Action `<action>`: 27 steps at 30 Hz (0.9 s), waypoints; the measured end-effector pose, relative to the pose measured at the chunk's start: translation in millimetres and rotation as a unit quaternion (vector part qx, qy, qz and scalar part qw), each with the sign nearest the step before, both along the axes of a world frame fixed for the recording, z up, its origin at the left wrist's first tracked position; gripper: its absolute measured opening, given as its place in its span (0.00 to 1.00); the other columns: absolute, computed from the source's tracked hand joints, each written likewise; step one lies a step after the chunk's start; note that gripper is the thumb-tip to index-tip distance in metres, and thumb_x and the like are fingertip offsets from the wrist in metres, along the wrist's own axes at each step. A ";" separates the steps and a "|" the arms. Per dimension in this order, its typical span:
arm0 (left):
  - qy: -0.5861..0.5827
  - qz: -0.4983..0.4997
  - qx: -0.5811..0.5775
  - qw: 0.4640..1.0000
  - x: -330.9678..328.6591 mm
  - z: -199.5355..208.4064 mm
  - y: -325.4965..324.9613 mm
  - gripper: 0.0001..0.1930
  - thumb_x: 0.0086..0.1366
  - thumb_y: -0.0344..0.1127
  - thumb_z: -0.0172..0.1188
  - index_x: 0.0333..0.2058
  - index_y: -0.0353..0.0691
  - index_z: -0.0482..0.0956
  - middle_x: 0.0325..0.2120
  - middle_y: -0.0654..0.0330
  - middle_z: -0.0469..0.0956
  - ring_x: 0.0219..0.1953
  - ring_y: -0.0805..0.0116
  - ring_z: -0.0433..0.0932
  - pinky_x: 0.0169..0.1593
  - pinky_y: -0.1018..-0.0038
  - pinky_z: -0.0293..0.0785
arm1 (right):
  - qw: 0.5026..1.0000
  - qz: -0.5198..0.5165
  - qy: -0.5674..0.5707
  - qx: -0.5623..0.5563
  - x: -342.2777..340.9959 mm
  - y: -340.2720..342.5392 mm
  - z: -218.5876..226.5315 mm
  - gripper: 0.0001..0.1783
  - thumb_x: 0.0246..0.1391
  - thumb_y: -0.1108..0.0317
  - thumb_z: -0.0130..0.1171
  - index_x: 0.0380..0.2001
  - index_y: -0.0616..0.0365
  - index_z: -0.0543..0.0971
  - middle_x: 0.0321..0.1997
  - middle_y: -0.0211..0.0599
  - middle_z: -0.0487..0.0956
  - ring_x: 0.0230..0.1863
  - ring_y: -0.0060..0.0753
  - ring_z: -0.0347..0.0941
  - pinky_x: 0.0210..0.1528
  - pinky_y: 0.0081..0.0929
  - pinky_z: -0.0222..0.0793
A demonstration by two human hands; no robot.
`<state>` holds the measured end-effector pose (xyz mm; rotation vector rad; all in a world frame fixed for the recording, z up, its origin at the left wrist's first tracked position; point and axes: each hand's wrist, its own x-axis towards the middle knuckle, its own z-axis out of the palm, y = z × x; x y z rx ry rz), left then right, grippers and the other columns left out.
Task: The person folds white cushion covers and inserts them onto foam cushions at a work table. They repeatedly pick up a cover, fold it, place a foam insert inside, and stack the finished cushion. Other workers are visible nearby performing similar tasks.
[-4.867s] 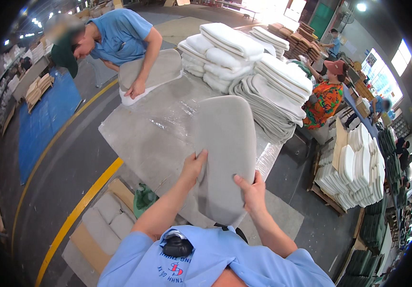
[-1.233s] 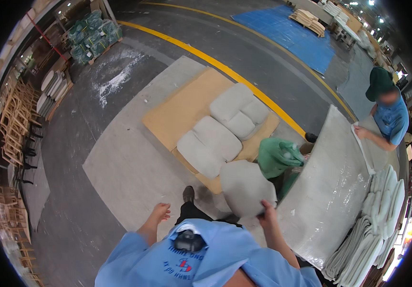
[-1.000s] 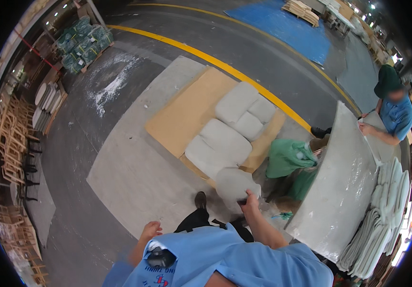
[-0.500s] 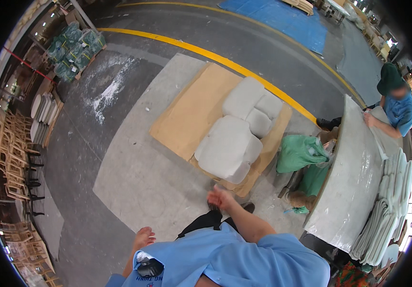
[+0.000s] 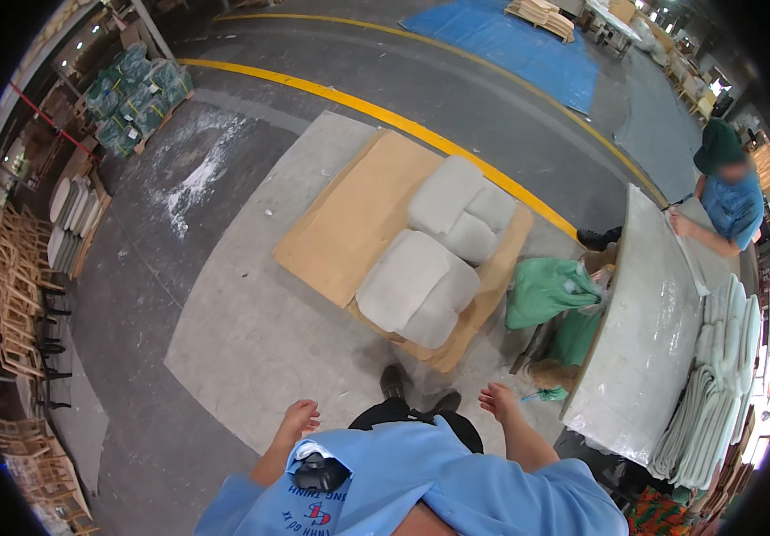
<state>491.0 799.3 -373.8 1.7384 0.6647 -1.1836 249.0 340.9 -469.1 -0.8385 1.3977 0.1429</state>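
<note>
My left hand [image 5: 299, 418] is raised in front of my left side, its fingers apart and holding nothing. On the other side, my right hand [image 5: 497, 402] hangs in the air with loosely spread fingers and nothing in it. Ahead of both hands lie pale grey cushions, a nearer pair [image 5: 403, 281] and a farther pair [image 5: 447, 198], partly overlapping. They rest on a flat tan cardboard sheet [image 5: 349, 210] on the floor. Neither hand touches them.
To the right stands a plastic-covered table [image 5: 639, 330] with stacked pale padded pieces [image 5: 715, 375]. A co-worker [image 5: 729, 196] handles fabric at its far end. A green bag [image 5: 546, 290] sits beside it. Wooden chair frames [image 5: 14, 295] and green-wrapped bundles [image 5: 134, 98] are at left.
My right hand has swung from the middle out to the right, and my left hand has risen slightly. The cushions shift a little in the picture as the view moves.
</note>
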 end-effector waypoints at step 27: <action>-0.132 -0.355 -0.017 0.926 -247.3 -23.7 -257.8 0.21 0.68 0.52 0.65 0.49 0.43 0.86 0.32 0.56 0.84 0.28 0.65 0.81 0.28 0.65 0.77 | 0.971 -0.180 0.149 -0.054 -555.3 65.0 39.3 0.22 0.72 0.62 0.57 0.62 0.63 0.72 0.43 0.46 0.82 0.34 0.43 0.82 0.32 0.40 0.81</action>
